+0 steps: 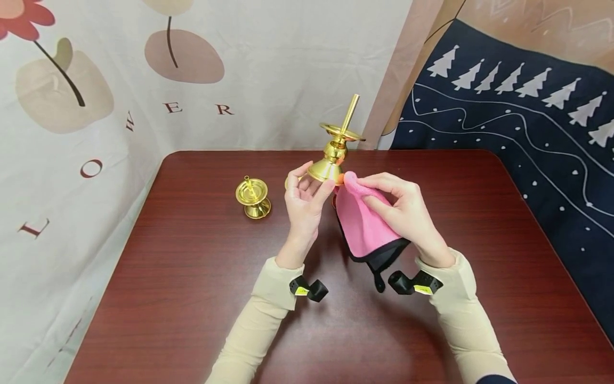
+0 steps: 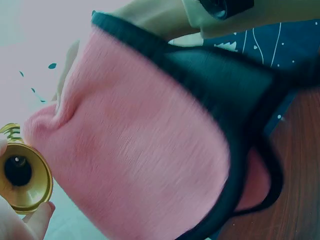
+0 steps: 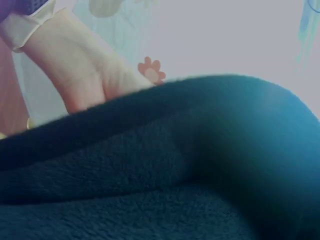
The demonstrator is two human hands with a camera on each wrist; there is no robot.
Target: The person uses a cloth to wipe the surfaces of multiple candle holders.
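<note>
My left hand (image 1: 305,200) grips a shiny brass candlestick (image 1: 334,152) by its flared base, tilted above the table. In the left wrist view, the hollow underside of the base (image 2: 37,187) faces the camera. Between thumb and fingers, my right hand (image 1: 400,205) pinches a pink cloth (image 1: 362,224) with a black border, black reverse and hanging loop. The cloth's bunched tip is right beside the base's rim; whether they touch is unclear. In the right wrist view, the cloth's dark side (image 3: 125,170) fills the lower half and partly covers the left hand (image 3: 85,75).
A second, shorter brass candlestick (image 1: 252,198) stands upright on the dark red-brown table (image 1: 192,277), left of the hands. Something gold (image 1: 288,183) shows partly behind the left hand. A pale printed curtain (image 1: 268,74) and a navy tree-patterned cloth (image 1: 503,128) hang behind the table.
</note>
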